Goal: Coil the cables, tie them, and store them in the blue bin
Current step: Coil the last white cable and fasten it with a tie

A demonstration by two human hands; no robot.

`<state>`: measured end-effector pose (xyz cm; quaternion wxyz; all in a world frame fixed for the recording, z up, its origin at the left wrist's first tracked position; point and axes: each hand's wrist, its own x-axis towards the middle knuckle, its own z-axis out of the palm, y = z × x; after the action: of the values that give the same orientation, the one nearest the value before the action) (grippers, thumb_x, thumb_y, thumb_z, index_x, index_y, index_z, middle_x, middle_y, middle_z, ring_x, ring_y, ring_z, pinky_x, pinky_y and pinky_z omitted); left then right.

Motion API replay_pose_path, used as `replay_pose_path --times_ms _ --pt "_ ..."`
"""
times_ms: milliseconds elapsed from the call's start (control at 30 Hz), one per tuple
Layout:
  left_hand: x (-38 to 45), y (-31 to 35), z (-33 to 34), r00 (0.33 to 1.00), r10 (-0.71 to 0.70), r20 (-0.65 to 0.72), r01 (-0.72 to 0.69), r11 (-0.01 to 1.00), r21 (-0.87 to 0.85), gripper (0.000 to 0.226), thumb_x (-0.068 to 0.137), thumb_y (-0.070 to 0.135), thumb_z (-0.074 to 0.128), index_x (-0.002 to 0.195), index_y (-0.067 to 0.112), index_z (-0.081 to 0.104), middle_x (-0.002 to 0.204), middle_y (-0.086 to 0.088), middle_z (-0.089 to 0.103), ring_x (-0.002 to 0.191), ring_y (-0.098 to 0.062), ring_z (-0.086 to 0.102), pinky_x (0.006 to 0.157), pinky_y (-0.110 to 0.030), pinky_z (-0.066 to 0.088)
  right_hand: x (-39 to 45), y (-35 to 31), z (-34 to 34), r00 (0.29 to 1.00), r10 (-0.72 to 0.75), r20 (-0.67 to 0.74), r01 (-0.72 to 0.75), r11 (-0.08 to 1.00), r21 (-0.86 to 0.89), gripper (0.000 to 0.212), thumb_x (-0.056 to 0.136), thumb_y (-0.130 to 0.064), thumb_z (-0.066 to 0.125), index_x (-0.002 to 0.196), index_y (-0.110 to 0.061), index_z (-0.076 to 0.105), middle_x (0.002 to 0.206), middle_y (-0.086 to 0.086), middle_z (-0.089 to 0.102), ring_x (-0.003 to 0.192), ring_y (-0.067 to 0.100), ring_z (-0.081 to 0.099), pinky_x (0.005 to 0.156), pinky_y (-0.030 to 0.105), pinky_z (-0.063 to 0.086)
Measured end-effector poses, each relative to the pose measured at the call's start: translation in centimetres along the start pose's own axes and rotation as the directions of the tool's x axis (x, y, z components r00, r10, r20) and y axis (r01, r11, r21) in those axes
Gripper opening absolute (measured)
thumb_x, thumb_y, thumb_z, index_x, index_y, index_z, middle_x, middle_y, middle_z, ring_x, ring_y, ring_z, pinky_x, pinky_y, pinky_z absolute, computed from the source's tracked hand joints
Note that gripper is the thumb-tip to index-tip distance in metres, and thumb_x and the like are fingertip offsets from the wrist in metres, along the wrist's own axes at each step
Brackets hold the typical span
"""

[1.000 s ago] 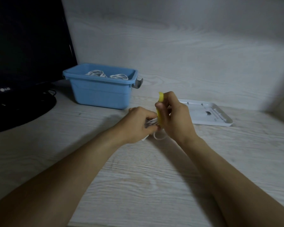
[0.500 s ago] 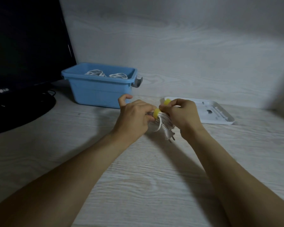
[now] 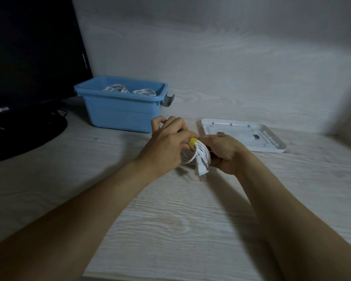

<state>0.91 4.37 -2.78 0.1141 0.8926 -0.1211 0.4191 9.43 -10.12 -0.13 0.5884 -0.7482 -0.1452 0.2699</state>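
Observation:
A coiled white cable (image 3: 198, 158) hangs between my two hands just above the wooden table, its plug end pointing down. A yellow tie (image 3: 192, 143) is wrapped round the top of the coil. My left hand (image 3: 166, 146) grips the coil from the left, fingers curled at the tie. My right hand (image 3: 223, 153) holds the coil's right side, its fingertips meeting the tie. The blue bin (image 3: 120, 112) stands behind my left hand and holds two white cable coils (image 3: 130, 90).
A dark monitor (image 3: 28, 57) on a round black base (image 3: 24, 136) fills the left side. A white lid (image 3: 241, 136) lies flat to the right of the bin. A pale wood wall closes the back, another rises at the far right.
The yellow tie, held upright by my right hand a second ago, now lies wrapped round the coil. Both hands have shifted slightly right and the coil's plug end has swung down into view.

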Motion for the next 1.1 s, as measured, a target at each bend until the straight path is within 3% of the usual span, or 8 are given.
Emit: replay_pose_path --times_ms 100,233,333,433,600,800,1000,1100 --pt "0.1 0.1 0.1 0.999 -0.028 0.019 0.027 0.997 0.076 0.025 0.073 0.008 0.057 0.093 0.015 0.071 0.09 0.001 0.055 0.092 -0.014 0.045 0.087 -0.031 0.017 0.4 0.2 -0.3 0.997 -0.064 -0.042 0.062 0.998 -0.033 0.016 0.09 -0.013 0.067 0.079 -0.006 0.075 0.087 0.02 0.072 0.079 0.028 0.062 0.076 0.04 0.048" --pt "0.2 -0.7 0.0 0.982 -0.173 0.072 0.16 0.973 0.164 0.02 0.072 0.019 0.05 0.085 0.014 0.064 0.089 -0.001 0.052 0.094 -0.02 0.047 0.081 -0.029 0.014 0.6 0.3 0.2 0.899 -0.389 -0.2 0.361 0.918 -0.166 0.026 0.095 -0.026 0.064 0.084 -0.006 0.074 0.079 0.003 0.071 0.072 0.015 0.062 0.074 0.033 0.05" --pt "0.3 -1.1 -0.4 0.944 -0.301 0.136 0.277 0.945 0.175 0.011 0.075 0.017 0.052 0.084 0.015 0.058 0.09 0.0 0.049 0.097 -0.022 0.046 0.077 -0.03 0.013 -0.3 0.5 1.2 0.727 -0.679 -0.103 0.592 0.696 -0.406 0.02 0.084 -0.037 0.077 0.093 -0.02 0.07 0.094 -0.006 0.066 0.086 0.006 0.061 0.075 0.016 0.049" --pt "0.4 -1.4 -0.6 0.884 -0.413 0.22 0.4 0.911 0.104 0.009 0.09 0.018 0.055 0.082 0.02 0.052 0.087 0.006 0.048 0.099 -0.019 0.043 0.08 -0.034 0.018 -0.1 1.0 1.3 0.557 -0.827 0.076 0.717 0.433 -0.546 0.019 0.079 -0.015 0.081 0.093 -0.021 0.069 0.097 0.0 0.065 0.087 0.007 0.06 0.079 0.008 0.043" --pt "0.3 -1.1 -0.2 0.732 -0.558 0.391 0.673 0.682 -0.286 0.04 0.091 0.043 0.057 0.083 0.004 0.063 0.064 0.005 0.054 0.066 -0.017 0.052 0.058 -0.031 0.039 0.9 1.6 0.3 0.551 -0.835 -0.003 0.729 0.483 -0.485 0.016 0.082 0.0 0.074 0.094 -0.01 0.069 0.091 0.0 0.072 0.083 0.008 0.065 0.078 0.025 0.053" --pt "0.3 -0.7 -0.4 0.637 -0.553 0.537 0.726 0.194 -0.66 0.026 0.097 0.021 0.057 0.089 0.002 0.073 0.084 -0.012 0.072 0.076 -0.02 0.065 0.071 -0.03 0.048 0.9 1.2 -0.2 0.386 -0.922 -0.019 0.788 0.341 -0.513 0.014 0.075 -0.007 0.08 0.084 -0.009 0.069 0.116 0.01 0.058 0.103 0.017 0.06 0.082 0.026 0.05" --pt "0.2 0.0 -0.6 0.597 -0.539 0.594 0.732 0.062 -0.679 0.028 0.1 0.017 0.051 0.103 -0.005 0.068 0.1 -0.02 0.069 0.092 -0.028 0.063 0.086 -0.034 0.046 1.0 0.7 -0.4 0.439 -0.879 0.186 0.671 0.182 -0.719 0.015 0.072 -0.011 0.08 0.081 -0.022 0.081 0.129 0.002 0.065 0.116 0.03 0.055 0.086 0.054 0.048" --pt "0.2 0.1 -0.7 0.59 -0.552 0.589 0.72 0.028 -0.694 0.03 0.1 0.015 0.051 0.111 -0.008 0.065 0.11 -0.025 0.066 0.097 -0.03 0.062 0.088 -0.034 0.045 0.7 0.4 -0.4 0.417 -0.882 0.218 0.685 0.147 -0.713 0.025 0.066 -0.007 0.085 0.086 -0.022 0.081 0.13 0.002 0.065 0.112 0.029 0.058 0.084 0.052 0.05"
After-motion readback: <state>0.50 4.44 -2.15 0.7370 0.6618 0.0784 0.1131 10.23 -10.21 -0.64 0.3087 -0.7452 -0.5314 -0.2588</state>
